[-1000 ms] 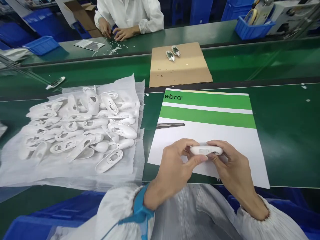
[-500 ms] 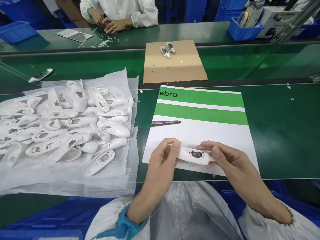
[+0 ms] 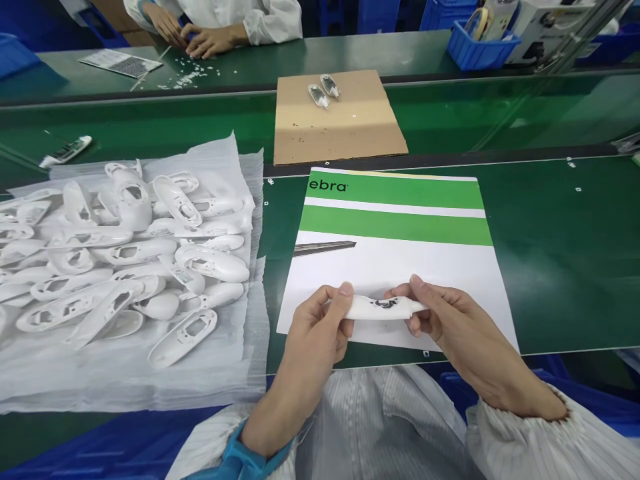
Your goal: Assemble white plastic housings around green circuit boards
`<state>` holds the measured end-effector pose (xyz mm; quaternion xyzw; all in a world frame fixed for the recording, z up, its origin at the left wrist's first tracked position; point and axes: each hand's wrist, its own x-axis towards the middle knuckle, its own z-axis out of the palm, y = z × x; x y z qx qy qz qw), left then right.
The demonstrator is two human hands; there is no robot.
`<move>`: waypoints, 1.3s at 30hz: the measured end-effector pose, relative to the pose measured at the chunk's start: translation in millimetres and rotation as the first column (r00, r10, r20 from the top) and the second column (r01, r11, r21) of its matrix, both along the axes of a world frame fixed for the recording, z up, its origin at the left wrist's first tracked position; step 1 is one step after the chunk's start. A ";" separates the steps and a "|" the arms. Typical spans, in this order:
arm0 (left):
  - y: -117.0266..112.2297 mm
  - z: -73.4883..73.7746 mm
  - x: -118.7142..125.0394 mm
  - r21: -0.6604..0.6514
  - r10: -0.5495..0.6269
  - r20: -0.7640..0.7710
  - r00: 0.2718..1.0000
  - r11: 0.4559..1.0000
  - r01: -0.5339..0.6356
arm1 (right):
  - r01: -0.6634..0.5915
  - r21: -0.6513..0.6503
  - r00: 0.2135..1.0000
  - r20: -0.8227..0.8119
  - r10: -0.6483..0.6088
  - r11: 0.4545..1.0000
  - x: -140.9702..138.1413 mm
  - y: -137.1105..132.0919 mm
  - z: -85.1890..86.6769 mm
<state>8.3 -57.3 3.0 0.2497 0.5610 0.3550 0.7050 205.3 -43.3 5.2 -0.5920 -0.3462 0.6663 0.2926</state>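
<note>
Between my two hands is a white elongated plastic device housing (image 3: 370, 309) with a dark-marked opening on its upper side and a narrow tip at its right end. My left hand (image 3: 320, 323) pinches its wide left end between thumb and fingers. At the other end, my right hand (image 3: 443, 313) closes thumb and fingers on the narrow tip. The housing lies level just above a white and green printed sheet (image 3: 400, 260). On the left, many white plastic shells (image 3: 213, 260) are heaped on white foam wrap (image 3: 210, 373).
Beyond the sheet, a cardboard piece (image 3: 340, 133) carries two small assembled parts (image 3: 319, 96). Another part (image 3: 67, 152) lies far left on the green belt. A co-worker's hands (image 3: 200, 39) are over scattered white bits (image 3: 190, 73). A blue bin (image 3: 480, 50) stands back right.
The housing has rolled about its length, so its dark-marked opening now faces more upward and away. My right thumb has shifted up on the tip. The camera view has moved slightly.
</note>
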 end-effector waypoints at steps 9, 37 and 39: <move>1.4 -21.6 4.2 0.678 0.070 -0.549 0.833 0.620 0.395 | -0.111 0.163 0.994 0.020 0.110 0.980 -9.5 2.4 -6.5; 16.0 -41.3 -25.2 0.579 0.204 -0.810 0.549 0.422 0.698 | -0.340 0.433 0.896 0.418 0.148 0.835 11.0 24.3 -0.7; 22.5 -50.0 -40.0 0.451 0.245 -0.892 0.381 0.424 0.785 | -0.443 0.360 0.816 0.541 0.203 0.821 42.2 56.4 11.0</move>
